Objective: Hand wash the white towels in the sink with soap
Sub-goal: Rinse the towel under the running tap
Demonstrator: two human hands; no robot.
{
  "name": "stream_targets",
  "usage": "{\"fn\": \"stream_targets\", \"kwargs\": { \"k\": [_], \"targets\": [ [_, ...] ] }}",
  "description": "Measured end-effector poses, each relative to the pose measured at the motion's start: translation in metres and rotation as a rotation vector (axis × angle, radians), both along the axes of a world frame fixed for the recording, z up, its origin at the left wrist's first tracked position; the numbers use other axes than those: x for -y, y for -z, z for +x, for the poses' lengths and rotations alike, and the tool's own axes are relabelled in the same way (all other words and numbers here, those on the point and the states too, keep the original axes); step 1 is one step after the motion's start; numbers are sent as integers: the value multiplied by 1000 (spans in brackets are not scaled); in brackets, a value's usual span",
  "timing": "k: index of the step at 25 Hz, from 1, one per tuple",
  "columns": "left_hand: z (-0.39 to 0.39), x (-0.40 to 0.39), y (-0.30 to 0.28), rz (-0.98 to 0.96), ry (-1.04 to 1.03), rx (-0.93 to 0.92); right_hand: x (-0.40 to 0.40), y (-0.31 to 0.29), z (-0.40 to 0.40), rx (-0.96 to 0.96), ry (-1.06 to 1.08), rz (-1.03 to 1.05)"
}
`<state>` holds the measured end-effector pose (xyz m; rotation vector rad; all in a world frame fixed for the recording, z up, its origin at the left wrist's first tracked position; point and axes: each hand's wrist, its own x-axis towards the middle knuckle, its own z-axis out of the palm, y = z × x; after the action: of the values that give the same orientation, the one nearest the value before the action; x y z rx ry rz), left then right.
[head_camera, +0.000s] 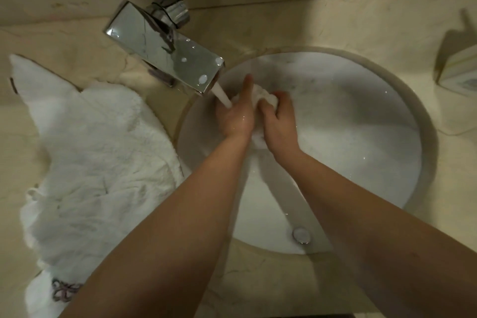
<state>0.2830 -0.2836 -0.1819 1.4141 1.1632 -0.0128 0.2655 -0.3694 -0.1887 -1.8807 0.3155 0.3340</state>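
Head view: towel [265, 97] between hands (bunched)

Two forearms in view, bare from the lower edge up to the wrists. No sleeves, cuffs, watch, bracelet or gloves seen. Left hand [236, 117] bare, wet sheen and small droplets on its back. Right hand [280, 121] bare, no rings visible on the fingers shown. Nails short where visible, unpainted as far as dim light allows. Fine detail blurred.
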Motion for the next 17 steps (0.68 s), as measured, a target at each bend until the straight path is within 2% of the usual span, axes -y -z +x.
{"fn": "stream_targets", "kwargs": {
  "k": [5,9,11,14,17],
  "targets": [
    [-22,-9,-15,98,30,239,-5,-12,-15,53,32,119],
    [-40,-10,-9,220,217,291,-8,-2,-15,-21,132,71],
    [-42,-11,-6,203,259,289,-6,1,-11,-25,80,6],
    [-45,-13,-8,166,246,330,-10,-5,-2,97,-57,-109],
    [-45,-15,-2,101,243,296,-17,-6,-3,192,-162,-68]
  ]
}}
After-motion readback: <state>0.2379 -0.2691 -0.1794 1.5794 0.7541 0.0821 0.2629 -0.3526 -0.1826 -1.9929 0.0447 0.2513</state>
